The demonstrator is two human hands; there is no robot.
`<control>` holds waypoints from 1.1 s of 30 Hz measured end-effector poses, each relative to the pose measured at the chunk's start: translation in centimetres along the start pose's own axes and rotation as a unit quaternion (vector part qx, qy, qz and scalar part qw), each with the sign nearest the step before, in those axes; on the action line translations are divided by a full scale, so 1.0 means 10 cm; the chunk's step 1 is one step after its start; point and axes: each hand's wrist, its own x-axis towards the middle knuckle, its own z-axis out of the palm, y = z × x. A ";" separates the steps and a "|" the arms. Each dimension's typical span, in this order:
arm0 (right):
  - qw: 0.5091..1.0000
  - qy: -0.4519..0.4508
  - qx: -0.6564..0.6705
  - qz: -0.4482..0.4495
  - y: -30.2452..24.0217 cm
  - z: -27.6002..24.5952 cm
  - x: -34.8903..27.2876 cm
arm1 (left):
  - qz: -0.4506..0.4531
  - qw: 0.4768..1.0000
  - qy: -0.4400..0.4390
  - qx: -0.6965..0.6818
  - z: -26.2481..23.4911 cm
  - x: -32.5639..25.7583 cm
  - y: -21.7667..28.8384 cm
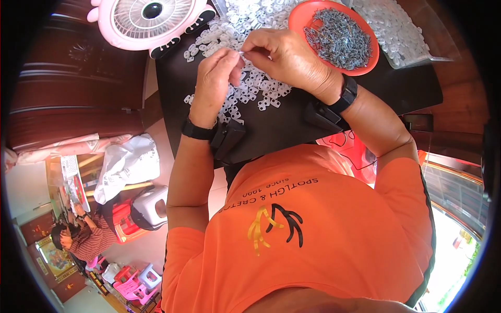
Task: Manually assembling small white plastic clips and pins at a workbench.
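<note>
Both sets of fingers meet right in the middle here: the left hand point(216, 78) and right hand point(284, 55) each have thumb and fingertips pressed together, pinching one small white plastic piece point(242, 52) between them, held just above the counter point(292, 125). Can't tell if there's a metal bit going into it, it's too tiny to make out. Right underneath is a loose heap of white plastic pieces point(245, 88) spread over the black surface, and just beyond the right hand sits an orange bowl point(297, 18) full of thin grey metal clips point(339, 39). Further right there's a clear tray point(441, 49) with more white pieces, and a pink desk fan point(148, 21) at the far left corner. Both wrists have black bands with little boxes clipped on. What could go wrong, I reckon: the piece is so small it could pop out of that pinch and vanish into the identical heap below, and the right forearm is close enough to the bowl that a careless sweep might tip the clips out.
</note>
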 end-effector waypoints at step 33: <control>0.905 -0.145 0.341 0.211 0.08 -0.08 0.06 | 0.094 0.996 0.007 0.001 0.02 0.00 0.00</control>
